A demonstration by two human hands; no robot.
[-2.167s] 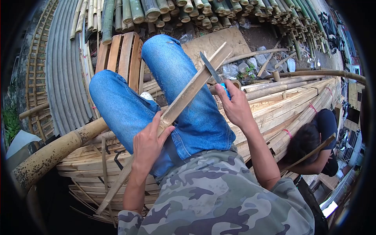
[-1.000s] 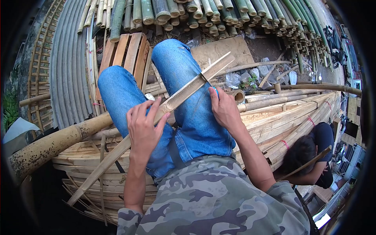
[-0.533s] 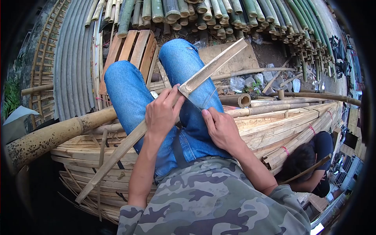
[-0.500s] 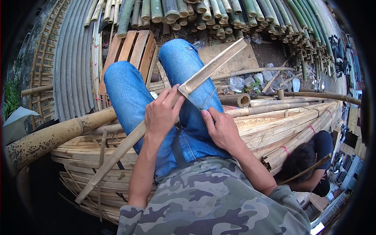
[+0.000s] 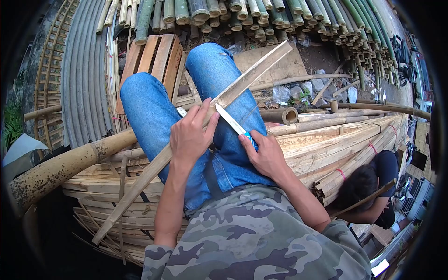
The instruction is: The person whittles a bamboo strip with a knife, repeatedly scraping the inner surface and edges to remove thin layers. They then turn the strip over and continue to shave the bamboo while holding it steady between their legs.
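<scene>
A long split bamboo strip (image 5: pixel 254 72) lies slantwise across my lap, its hollow inner face turned up at the far end. My left hand (image 5: pixel 190 130) is wrapped round it near the middle, beside a node. In my right hand (image 5: pixel 265 156) is a knife (image 5: pixel 232 121) with a blue handle and a pale blade. The blade's tip is at the strip near the node, close to my left fingers; whether it touches cannot be made out. The strip's lower end (image 5: pixel 112 224) reaches past my left forearm.
Split bamboo strips (image 5: pixel 326 149) are stacked beneath me and to both sides. A thick bamboo pole (image 5: pixel 70 161) lies at left. Ahead are a wooden crate (image 5: pixel 161 58) and piled green bamboo poles (image 5: pixel 280 16). Another person (image 5: pixel 368 186) bends low at right.
The knife has turned in my right hand, so its bright blade face and blue handle now show. My left hand still holds the strip in nearly the same place.
</scene>
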